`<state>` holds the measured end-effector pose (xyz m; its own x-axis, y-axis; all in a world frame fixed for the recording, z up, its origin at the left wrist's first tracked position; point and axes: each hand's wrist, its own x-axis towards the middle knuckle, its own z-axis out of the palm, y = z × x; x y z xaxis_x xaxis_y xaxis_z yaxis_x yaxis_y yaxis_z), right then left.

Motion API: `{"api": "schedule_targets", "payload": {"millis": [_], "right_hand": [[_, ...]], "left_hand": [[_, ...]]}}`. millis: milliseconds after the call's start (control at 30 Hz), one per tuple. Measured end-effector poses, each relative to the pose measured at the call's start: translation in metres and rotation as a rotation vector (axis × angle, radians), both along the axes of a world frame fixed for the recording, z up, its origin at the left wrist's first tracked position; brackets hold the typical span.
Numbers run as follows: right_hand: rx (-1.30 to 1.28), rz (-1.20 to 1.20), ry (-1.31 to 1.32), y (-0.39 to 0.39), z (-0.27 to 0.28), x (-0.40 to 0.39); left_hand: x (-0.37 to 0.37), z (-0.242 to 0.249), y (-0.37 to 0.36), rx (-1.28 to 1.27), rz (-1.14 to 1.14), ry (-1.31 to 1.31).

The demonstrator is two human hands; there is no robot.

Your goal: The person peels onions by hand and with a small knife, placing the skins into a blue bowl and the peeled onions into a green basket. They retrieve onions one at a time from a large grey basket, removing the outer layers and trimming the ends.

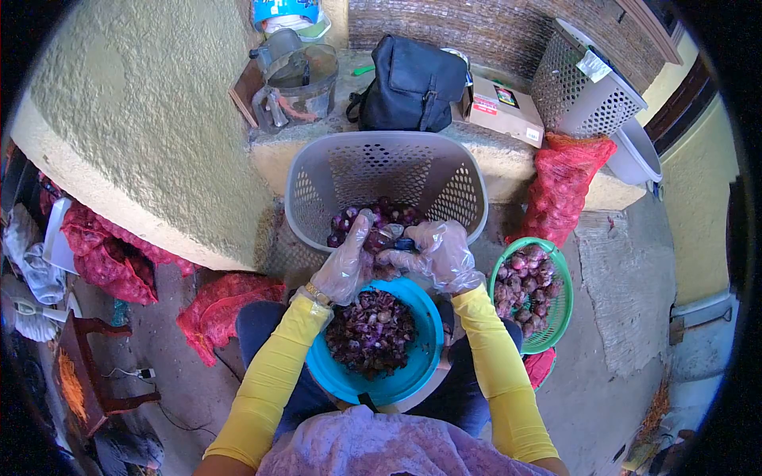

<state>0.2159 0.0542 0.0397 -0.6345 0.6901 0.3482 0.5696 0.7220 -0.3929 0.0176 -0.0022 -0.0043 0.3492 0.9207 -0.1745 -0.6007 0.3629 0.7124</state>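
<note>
Currently both gloved hands meet over the near rim of the grey basket (386, 170). Left hand (345, 266) is closed round a purple onion (378, 238); right hand (438, 254) pinches a small dark-handled tool (405, 244), likely a knife, against it. Blue bowl (421, 353) of peelings sits in the lap, directly under the hands. Green basket (556, 317) of onions stands on the floor by the right knee.

Risks, as judged: thin loose gloves could slide on the onion skin, letting the blade skid toward the left fingers. The bowl rests unsecured on the thighs; a leg shift could tip peelings onto the floor. A dropped onion could roll away.
</note>
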Motion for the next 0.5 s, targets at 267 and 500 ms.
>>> {"api": "schedule_targets", "payload": {"millis": [267,500], "right_hand": [[0.092,0.08,-0.071,-0.002,-0.002,0.0],[-0.009,0.196,-0.186,-0.005,-0.005,-0.001]], "left_hand": [[0.007,0.007,0.0,-0.001,0.127,-0.009],[-0.003,-0.018,0.008,0.04,0.129,-0.079]]}}
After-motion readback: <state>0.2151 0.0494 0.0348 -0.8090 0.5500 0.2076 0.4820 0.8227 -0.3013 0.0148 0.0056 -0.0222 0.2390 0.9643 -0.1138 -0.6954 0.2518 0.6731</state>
